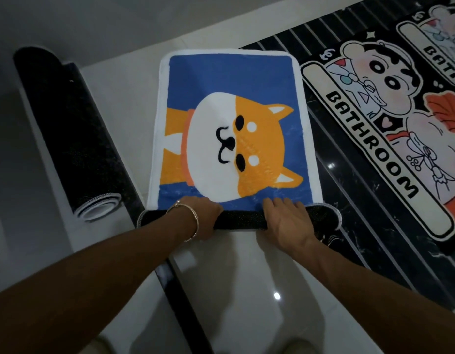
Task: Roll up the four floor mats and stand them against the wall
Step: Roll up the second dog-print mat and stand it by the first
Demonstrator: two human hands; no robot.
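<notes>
- The blue dog mat (229, 103) is laid flat on a glossy white tiled floor (247, 290), its near edge rolled into a black-backed roll (241, 219).
- The roll is gripped by the left hand (199, 215) and right hand (287, 218).
- A rolled black mat (68, 129) is stood along the pale wall (68, 21).
- A black "BATHROOM" mat (390, 139) is spread just right.

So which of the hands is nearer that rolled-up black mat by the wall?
Left. The left hand grips the dog mat's roll on the side toward the rolled mat; the right hand is farther away.
</notes>
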